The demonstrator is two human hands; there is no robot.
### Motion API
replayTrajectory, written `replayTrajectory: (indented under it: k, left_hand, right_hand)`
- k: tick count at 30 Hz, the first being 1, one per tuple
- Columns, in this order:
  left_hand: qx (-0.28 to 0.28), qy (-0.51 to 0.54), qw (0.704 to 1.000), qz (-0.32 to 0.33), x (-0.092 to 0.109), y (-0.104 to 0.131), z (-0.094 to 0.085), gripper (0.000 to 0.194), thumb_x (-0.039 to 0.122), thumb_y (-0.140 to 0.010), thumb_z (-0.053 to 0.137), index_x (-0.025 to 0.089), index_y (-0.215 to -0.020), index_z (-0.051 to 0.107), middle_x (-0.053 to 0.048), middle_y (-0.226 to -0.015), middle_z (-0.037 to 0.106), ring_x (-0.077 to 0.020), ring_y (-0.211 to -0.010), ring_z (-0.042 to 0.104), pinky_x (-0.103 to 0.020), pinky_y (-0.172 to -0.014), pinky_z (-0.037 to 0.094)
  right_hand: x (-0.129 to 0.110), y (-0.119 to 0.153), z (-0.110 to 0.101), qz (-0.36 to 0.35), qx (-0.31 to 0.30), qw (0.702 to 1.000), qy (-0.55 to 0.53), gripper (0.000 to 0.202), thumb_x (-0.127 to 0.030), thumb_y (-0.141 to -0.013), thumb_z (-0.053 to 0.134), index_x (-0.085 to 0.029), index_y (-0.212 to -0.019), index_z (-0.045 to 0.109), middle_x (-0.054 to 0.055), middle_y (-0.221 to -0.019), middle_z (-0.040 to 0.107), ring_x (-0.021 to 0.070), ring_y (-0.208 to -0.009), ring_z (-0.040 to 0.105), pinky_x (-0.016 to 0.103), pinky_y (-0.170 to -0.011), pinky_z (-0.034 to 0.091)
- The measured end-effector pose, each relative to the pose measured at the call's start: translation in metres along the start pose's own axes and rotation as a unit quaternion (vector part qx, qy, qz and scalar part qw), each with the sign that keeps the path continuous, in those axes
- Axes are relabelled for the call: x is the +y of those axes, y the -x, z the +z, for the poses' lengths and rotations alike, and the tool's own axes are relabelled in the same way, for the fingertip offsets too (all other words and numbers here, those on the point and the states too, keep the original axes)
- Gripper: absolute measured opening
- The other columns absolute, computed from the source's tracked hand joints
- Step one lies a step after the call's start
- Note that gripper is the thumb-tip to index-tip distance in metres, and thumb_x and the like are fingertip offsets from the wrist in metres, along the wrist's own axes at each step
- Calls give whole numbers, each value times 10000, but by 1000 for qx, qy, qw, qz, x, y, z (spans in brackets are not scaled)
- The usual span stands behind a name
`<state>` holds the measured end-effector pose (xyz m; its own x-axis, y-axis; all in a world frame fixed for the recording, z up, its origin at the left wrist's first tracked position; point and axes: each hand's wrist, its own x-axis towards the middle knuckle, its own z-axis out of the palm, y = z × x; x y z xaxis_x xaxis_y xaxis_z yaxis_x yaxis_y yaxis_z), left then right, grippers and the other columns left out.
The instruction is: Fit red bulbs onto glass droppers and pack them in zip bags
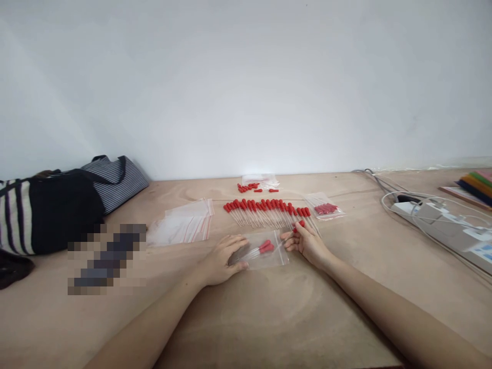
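Note:
A clear zip bag [265,259] with a few red-bulbed droppers [266,247] inside lies on the wooden table [292,318]. My left hand [226,259] holds its left end between thumb and fingers. Close to the bag's right, open end, my right hand [307,243] pinches a dropper by its red bulb [300,225], the thin tube pointing down and left. Behind both hands a long row of red-bulbed droppers [265,205] lies side by side. A flat stack of clear bags with red lines [184,225] is to the left.
At the right rear sits a filled bag [326,207]. Loose red bulbs [248,188] lie near the wall. Dark and striped bags [65,210] stand left, beside a pixelated object [109,259]. A white power strip with cables [442,225] and coloured items [476,187] are right.

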<state>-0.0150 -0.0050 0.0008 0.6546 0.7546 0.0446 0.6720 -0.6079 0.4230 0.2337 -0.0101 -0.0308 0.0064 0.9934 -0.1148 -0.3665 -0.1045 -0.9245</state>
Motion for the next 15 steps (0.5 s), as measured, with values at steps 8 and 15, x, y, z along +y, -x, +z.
replayTrajectory:
  k: [8,15]
  left_hand:
    - [-91,27,995,-25,-6,7,-14,639,415,-764,492,199,-1316,253,-62,-1381,255,-243,-1268,195,-432,-1030,186]
    - [-96,18,995,-23,-3,5,-12,660,444,-768,479,187,-1323,230,-70,-1383,246,-250,-1274,166,-451,-1033,163]
  right_hand:
    - [-3,2,-6,-25,7,996,85,384,-321,-551,705,-180,-803,452,-53,-596,549,75,-484,531,197,-464,425]
    - [-4,5,-7,-13,-74,973,217,337,-353,-529,715,-159,-696,496,-62,-468,513,47,-370,432,165,-351,328]
